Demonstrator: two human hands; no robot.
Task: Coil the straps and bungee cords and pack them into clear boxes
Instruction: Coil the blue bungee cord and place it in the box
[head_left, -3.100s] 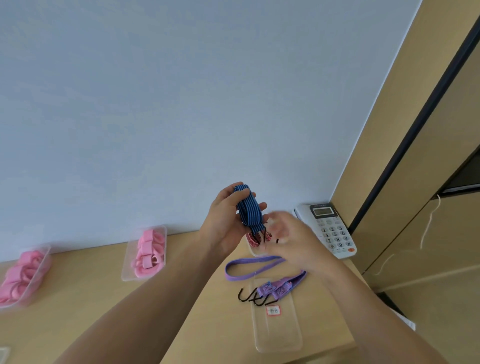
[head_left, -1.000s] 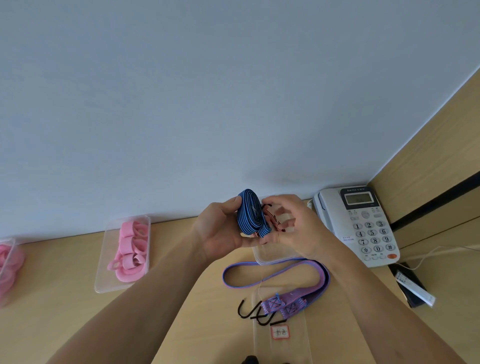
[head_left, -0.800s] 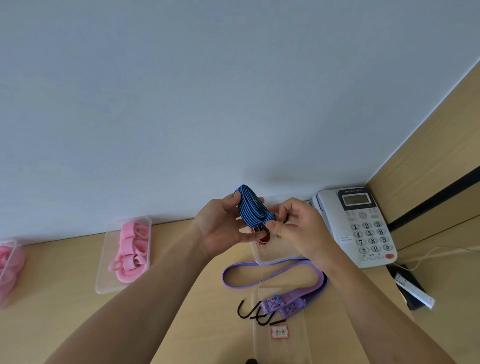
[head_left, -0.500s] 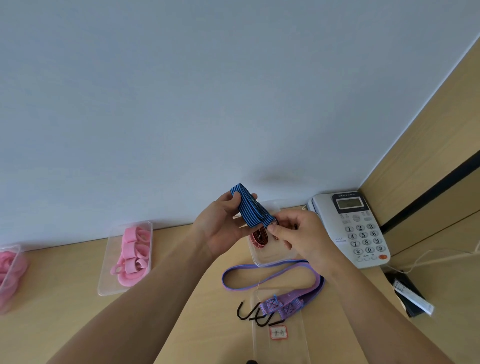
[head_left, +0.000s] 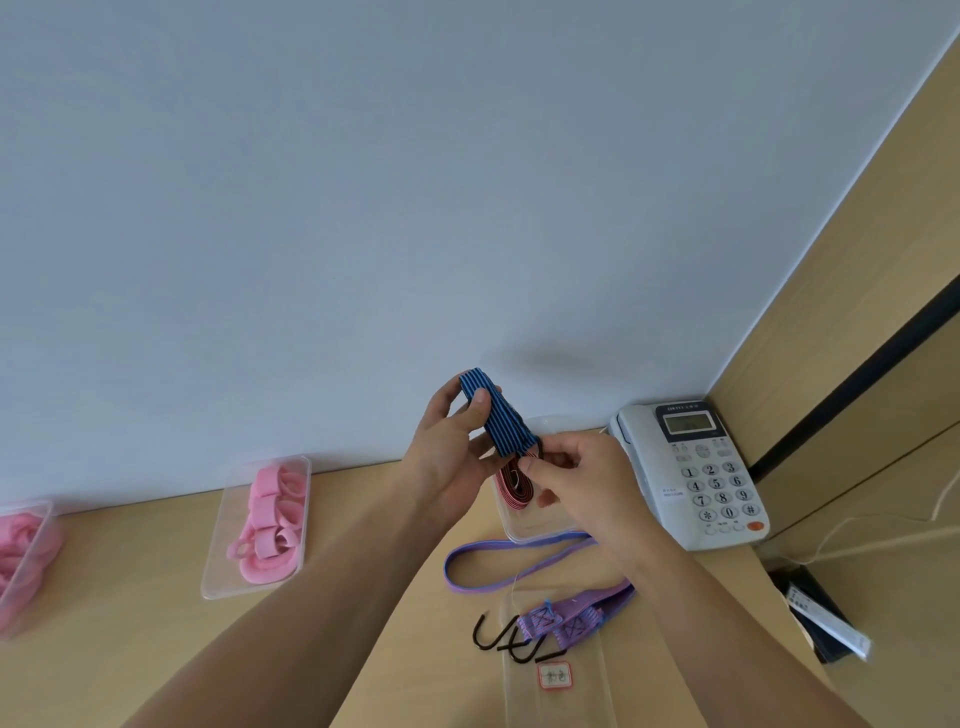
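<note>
Barely shifted in 0.5 s, blue bungee coil (head_left: 500, 418) is gripped by left hand (head_left: 447, 460), hook end (head_left: 538, 448) pinched by right hand (head_left: 576, 480). Judged light, springy: best clamped across wraps.

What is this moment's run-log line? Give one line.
left hand grips blue striped bungee cord coil | right hand pinches its lower end | clear box below holds red cord

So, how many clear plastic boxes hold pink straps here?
2. The first clear plastic box is at the left edge, partly cut off; the second clear box lies left of the left hand. Others may be unseen.
</note>
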